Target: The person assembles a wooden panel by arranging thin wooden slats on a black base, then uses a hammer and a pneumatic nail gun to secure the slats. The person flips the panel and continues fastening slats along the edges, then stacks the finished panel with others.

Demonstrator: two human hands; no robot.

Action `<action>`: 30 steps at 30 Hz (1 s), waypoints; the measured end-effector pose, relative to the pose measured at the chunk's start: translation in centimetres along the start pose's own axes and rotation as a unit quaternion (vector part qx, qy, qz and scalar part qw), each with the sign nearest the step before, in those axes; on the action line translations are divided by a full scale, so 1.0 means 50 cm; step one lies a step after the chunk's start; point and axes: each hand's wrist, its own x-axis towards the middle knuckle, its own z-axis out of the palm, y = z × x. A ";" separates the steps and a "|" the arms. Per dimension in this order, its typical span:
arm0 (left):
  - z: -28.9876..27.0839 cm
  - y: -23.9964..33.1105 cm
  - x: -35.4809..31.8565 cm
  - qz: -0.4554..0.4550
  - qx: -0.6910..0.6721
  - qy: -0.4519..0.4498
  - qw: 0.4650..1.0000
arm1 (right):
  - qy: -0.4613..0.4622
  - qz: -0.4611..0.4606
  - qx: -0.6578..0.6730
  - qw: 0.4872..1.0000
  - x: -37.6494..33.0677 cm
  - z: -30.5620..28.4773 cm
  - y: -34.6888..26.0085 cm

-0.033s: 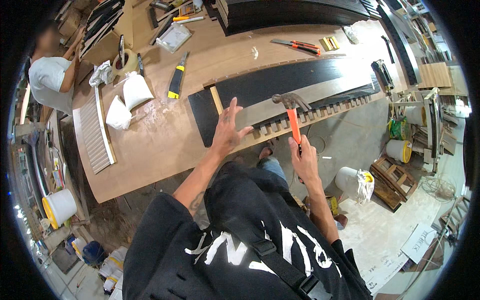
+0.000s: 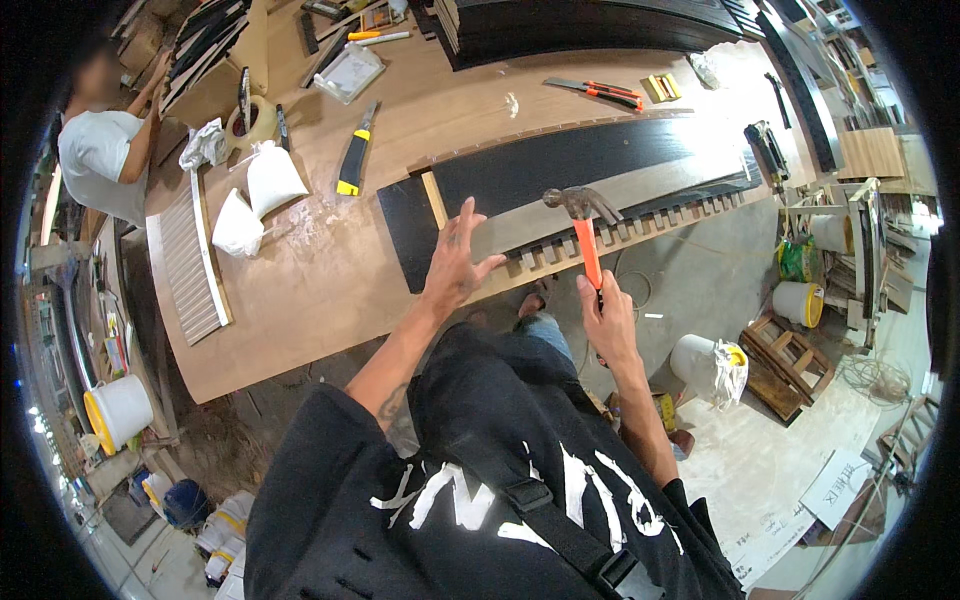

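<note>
My right hand [image 2: 609, 325] is wrapped round the orange-and-black handle of a claw hammer [image 2: 587, 245]. Its metal head is over a long grey strip [image 2: 610, 208], and I cannot tell whether it touches. At the strip's left end, my left hand [image 2: 455, 262] has its fingers spread, thumb apart from the forefinger. A short pale wood piece [image 2: 434, 200] lies just beyond those fingers. Under the strip is a black board [image 2: 560, 160]. A row of small blocks on a wooden batten [image 2: 640, 232] runs along the near table edge.
On the brown worktable [image 2: 270, 340] lie a yellow-and-black utility knife [image 2: 352, 160], orange-handled cutters [image 2: 600, 92], white bags [image 2: 272, 182] and a ribbed panel [image 2: 188, 265]. Dark boards [image 2: 580, 30] are stacked at the back. Another person [image 2: 103, 155] stands at the far left. A white bucket [image 2: 700, 362] is on the floor.
</note>
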 end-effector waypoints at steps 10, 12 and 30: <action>-0.003 -0.009 -0.004 -0.011 -0.007 -0.020 1.000 | 0.150 -0.128 0.123 0.973 -0.015 -0.061 -0.142; 0.002 -0.015 -0.009 -0.008 -0.005 -0.017 1.000 | 0.166 -0.178 0.199 0.949 -0.021 -0.063 -0.132; 0.009 0.015 0.010 0.010 0.034 -0.009 0.999 | 0.177 0.000 -0.041 0.983 0.054 -0.102 0.250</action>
